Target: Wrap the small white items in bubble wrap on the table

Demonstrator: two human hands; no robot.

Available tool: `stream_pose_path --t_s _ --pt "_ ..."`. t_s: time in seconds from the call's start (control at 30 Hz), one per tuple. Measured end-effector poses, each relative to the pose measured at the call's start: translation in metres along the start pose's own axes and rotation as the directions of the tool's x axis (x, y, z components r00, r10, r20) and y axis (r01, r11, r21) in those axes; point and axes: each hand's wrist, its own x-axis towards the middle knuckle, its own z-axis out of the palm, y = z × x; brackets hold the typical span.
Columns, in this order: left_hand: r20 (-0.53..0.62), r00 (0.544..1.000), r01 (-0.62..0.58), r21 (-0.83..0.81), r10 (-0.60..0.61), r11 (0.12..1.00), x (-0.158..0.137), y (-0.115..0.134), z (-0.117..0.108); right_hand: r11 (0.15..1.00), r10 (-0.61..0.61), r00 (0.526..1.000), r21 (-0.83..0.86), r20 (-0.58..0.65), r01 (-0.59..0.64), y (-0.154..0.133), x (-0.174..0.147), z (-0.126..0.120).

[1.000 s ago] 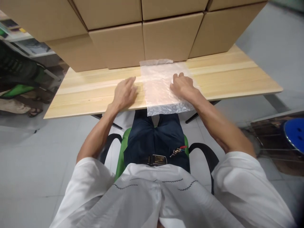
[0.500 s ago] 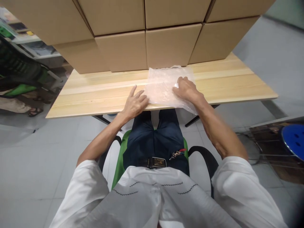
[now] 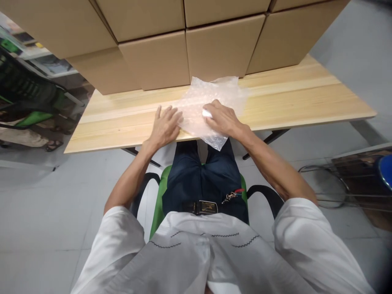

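A sheet of clear bubble wrap [image 3: 196, 96] lies on the wooden table [image 3: 290, 98], turned at an angle, one corner hanging over the front edge. My right hand [image 3: 222, 117] is closed round a small white object [image 3: 207, 113] above the middle of the sheet; only the object's end shows, and I cannot make out its kind. At the sheet's left edge rests my left hand [image 3: 166, 124], palm down with fingers spread, its fingertips touching the wrap.
Stacked cardboard boxes [image 3: 156, 61] line the back of the table. To the left stand a black and green chair [image 3: 27, 87] and a person's sandalled foot [image 3: 54, 145]. A blue stool [image 3: 386, 169] is at the right. Beneath me is a green chair [image 3: 159, 200].
The bubble wrap has turned and shifted a little left. My right hand has moved left with the white object, and my left hand has also slid slightly left. The view has shifted a little.
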Motion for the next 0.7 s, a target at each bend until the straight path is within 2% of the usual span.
stream_pose_path --t_s 0.1,0.2,0.33,0.47,0.6,0.7 --pt "-0.026 0.993 -0.118 -0.062 0.117 0.991 -0.013 0.031 0.009 0.999 -0.052 0.999 -0.014 -0.012 0.052 -0.010 -0.005 0.008" --pt "-0.067 0.977 -0.210 -0.129 0.203 0.969 -0.010 0.049 0.015 0.996 -0.092 0.995 -0.016 -0.034 0.091 -0.014 -0.006 0.015" --pt "-0.055 0.975 -0.220 -0.200 0.213 0.955 0.006 0.053 0.015 0.996 -0.092 0.993 0.005 -0.074 0.092 -0.009 0.001 0.023" --pt "-0.031 0.971 -0.240 -0.190 0.239 0.952 0.017 0.055 0.009 0.993 -0.104 0.991 0.047 -0.084 0.108 0.002 0.005 0.028" --pt "-0.044 0.956 -0.292 -0.175 0.289 0.940 0.027 0.058 0.008 0.975 -0.140 0.982 0.153 -0.123 0.159 0.016 -0.005 0.029" --pt "-0.038 0.967 -0.255 -0.236 0.253 0.938 0.035 0.059 0.008 0.958 -0.174 0.979 0.212 -0.106 0.193 0.022 -0.012 0.027"
